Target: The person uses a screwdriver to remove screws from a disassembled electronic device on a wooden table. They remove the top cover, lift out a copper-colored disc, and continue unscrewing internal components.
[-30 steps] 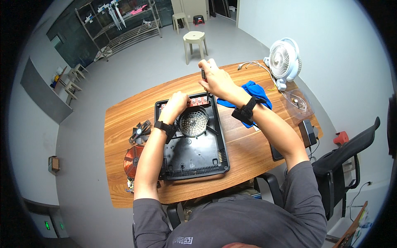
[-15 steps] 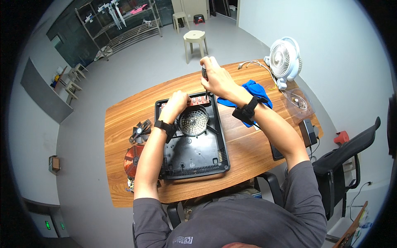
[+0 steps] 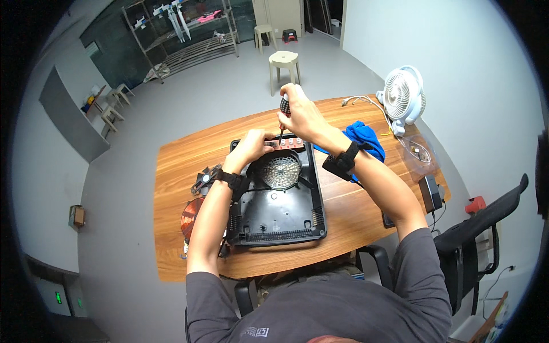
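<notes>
In my right hand (image 3: 301, 114) is a screwdriver (image 3: 285, 106) with a dark patterned handle, held nearly upright, its thin shaft pointing down. The tip reaches a reddish circuit board strip (image 3: 293, 143) with pale round parts, lying along the far edge of a black plastic housing (image 3: 274, 214). Bent fingers of my left hand (image 3: 251, 146) grip the strip's left part, close beside the tip. What lies under those fingers is hidden. In the housing sits a round grille (image 3: 281, 172) in a dark ring. Both wrists wear black straps.
Left of the housing lie a dark fan blade (image 3: 206, 179) and a copper coil (image 3: 191, 217), partly behind my left forearm. A blue cloth (image 3: 365, 140), a white fan (image 3: 402, 94), a clear plastic container (image 3: 420, 154) and a black adapter box (image 3: 430, 192) are at the table's right.
My right hand has carried the screwdriver from the strip's right end leftward, close to my left fingers. The whole view has shifted slightly.
</notes>
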Tool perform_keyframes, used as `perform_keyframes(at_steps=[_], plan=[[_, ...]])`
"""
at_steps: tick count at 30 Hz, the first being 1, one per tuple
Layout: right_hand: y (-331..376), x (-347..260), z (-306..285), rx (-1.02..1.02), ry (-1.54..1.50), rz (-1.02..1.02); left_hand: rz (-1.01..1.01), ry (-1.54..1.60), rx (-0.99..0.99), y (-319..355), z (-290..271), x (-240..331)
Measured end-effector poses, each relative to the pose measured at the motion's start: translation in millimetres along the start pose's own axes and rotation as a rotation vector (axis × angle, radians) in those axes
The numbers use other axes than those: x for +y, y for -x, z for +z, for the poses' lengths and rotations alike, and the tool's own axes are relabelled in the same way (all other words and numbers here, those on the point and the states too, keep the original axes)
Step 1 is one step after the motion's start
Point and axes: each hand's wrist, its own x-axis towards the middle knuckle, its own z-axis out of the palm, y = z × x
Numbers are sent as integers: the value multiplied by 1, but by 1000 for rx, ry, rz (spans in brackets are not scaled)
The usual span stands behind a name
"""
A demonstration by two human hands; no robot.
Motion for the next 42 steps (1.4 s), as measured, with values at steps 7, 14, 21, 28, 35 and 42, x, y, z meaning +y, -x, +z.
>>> perform_keyframes(at_steps=[7,14,21,28,35,42], plan=[[-15,-27,20,-26,-87,15,22,151,107,32,-7,-21],[-25,-53,41,-44,-171,-69,5,248,240,63,-16,-45],[-30,-66,62,-90,-250,-84,-95,227,183,89,-44,-53],[-35,-65,74,-23,-257,-118,-78,-12,205,104,-50,-85],[-27,-53,56,-160,-365,-10,-374,-245,73,96,-48,-161],[-19,-18,38,-95,-194,-38,-498,-295,-27,85,-32,-177]])
